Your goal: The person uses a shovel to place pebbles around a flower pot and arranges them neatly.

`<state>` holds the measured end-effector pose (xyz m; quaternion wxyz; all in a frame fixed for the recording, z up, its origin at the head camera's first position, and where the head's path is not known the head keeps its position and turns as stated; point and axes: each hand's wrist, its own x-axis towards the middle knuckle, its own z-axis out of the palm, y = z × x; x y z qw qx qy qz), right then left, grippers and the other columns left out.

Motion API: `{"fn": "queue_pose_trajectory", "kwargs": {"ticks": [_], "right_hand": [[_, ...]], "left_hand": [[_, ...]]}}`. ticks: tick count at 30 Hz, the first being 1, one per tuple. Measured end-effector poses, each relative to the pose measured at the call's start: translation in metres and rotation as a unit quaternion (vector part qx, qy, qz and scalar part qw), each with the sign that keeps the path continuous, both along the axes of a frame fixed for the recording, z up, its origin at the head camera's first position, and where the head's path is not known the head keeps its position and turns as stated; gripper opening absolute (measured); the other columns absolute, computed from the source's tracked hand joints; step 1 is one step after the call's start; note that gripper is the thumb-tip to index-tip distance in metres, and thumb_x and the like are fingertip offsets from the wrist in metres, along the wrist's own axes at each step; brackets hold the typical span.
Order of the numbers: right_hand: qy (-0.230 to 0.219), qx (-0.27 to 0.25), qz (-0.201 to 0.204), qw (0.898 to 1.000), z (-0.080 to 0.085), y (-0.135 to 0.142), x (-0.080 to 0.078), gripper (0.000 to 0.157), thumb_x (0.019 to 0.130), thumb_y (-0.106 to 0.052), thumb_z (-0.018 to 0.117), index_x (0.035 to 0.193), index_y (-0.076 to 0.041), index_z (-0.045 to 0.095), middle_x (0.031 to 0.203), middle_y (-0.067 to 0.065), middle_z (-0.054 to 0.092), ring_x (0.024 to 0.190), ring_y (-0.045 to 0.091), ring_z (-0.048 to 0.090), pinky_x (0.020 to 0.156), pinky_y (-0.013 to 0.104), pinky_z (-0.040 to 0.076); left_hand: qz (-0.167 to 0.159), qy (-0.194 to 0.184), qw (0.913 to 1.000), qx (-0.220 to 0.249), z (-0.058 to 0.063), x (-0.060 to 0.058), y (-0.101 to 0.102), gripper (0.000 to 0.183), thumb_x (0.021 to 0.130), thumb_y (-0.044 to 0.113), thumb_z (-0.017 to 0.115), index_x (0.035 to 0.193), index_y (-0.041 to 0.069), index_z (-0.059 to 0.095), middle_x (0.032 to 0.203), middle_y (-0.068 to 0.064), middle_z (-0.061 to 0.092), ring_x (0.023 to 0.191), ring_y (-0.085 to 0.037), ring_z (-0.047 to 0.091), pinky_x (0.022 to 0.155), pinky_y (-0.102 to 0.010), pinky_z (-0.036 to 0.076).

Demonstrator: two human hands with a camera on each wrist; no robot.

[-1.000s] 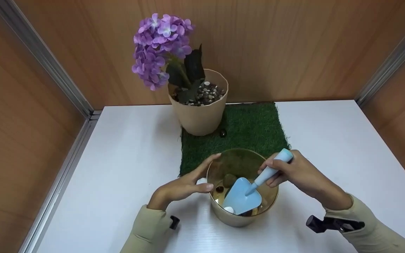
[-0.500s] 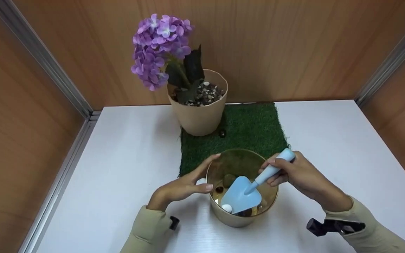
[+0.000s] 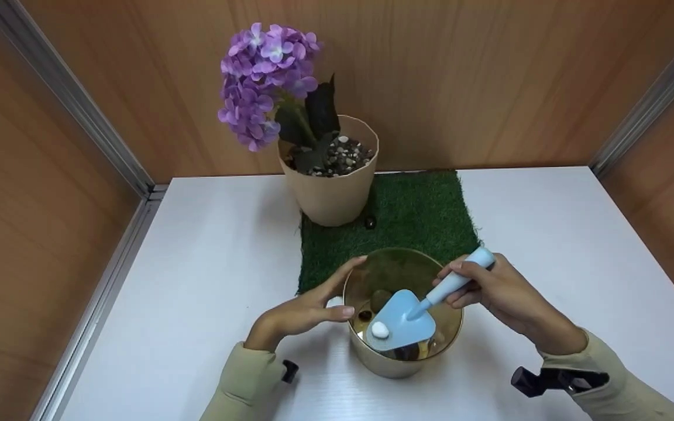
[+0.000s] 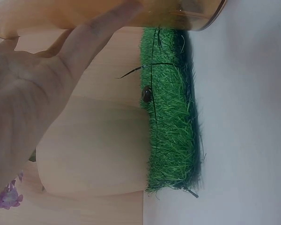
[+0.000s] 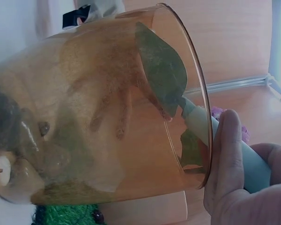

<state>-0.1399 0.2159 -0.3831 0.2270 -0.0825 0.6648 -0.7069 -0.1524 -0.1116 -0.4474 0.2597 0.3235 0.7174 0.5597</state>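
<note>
My right hand (image 3: 489,289) grips the pale blue handle of a trowel (image 3: 416,327), whose blade slants down inside a clear amber container (image 3: 389,367). On the blade's lower left corner rests a white pebble (image 3: 380,330). Thumb and fingers of my left hand (image 3: 305,310) hold the container's left side, thumb at the near wall. Seen through the wall in the right wrist view, the blade (image 5: 163,70) hangs just inside the rim, high above several stones (image 5: 25,122) at the bottom. A dark brown stone (image 3: 365,316) shows left of the blade.
Behind the container lies a green turf mat (image 3: 425,204), with a beige flowerpot (image 3: 331,199) holding purple flowers (image 3: 267,76) and gravel. A dark pebble (image 3: 370,222) sits on the turf. Wooden panels (image 3: 489,88) enclose the white table (image 3: 196,245).
The trowel has slid left under the white pebble, which now rests on its blade instead of beside its edge. My right hand has shifted slightly; the left hand keeps its place.
</note>
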Motion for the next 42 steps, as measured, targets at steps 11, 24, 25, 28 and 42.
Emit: {"fn": "queue_pose_trajectory", "kwargs": {"ticks": [11,24,25,28,42], "right_hand": [[0.013,-0.001,-0.011,1.000,-0.003,0.004,-0.004,0.042,0.095,-0.025,0.054,0.109,0.015,0.056,0.105,0.022,0.064,0.082,0.026,0.067,0.073,0.035,0.053],[0.010,-0.085,-0.076,0.993,0.008,0.018,-0.021,0.033,0.095,-0.020,0.054,0.107,0.010,0.060,0.101,0.019,0.064,0.074,0.017,0.066,0.070,0.027,0.053],[0.011,-0.087,-0.085,0.993,0.009,0.020,-0.022,0.033,0.095,-0.020,0.055,0.108,0.010,0.059,0.102,0.019,0.064,0.074,0.016,0.066,0.070,0.027,0.053],[0.015,-0.092,-0.107,0.990,0.011,0.025,-0.028,0.034,0.095,-0.021,0.055,0.110,0.010,0.058,0.104,0.019,0.064,0.075,0.016,0.066,0.072,0.028,0.052],[0.016,-0.190,-0.144,0.971,0.004,0.042,-0.064,0.029,0.096,-0.014,0.053,0.106,0.011,0.061,0.102,0.020,0.062,0.089,0.024,0.065,0.078,0.031,0.051]], "left_hand": [[0.003,0.003,0.9999,-0.011,-0.002,-0.001,0.000,0.076,0.087,0.056,0.053,0.146,0.046,0.006,0.151,0.021,0.000,0.139,-0.014,0.008,0.103,-0.059,0.016],[0.006,0.005,0.9999,-0.010,-0.003,-0.001,0.000,0.078,0.085,0.058,0.054,0.146,0.046,0.007,0.151,0.023,0.002,0.139,-0.010,0.007,0.104,-0.055,0.015],[0.007,0.005,0.9999,-0.011,-0.003,-0.001,0.000,0.078,0.085,0.059,0.054,0.146,0.046,0.008,0.151,0.023,0.002,0.139,-0.011,0.007,0.104,-0.056,0.015],[0.002,0.013,0.9999,-0.005,-0.003,-0.001,0.001,0.078,0.086,0.059,0.052,0.147,0.043,0.007,0.151,0.021,0.003,0.139,-0.013,0.008,0.104,-0.056,0.015],[0.005,0.011,0.9999,-0.008,-0.003,0.000,-0.001,0.074,0.088,0.053,0.053,0.146,0.044,0.007,0.151,0.020,0.003,0.139,-0.014,0.005,0.104,-0.058,0.014]]}}
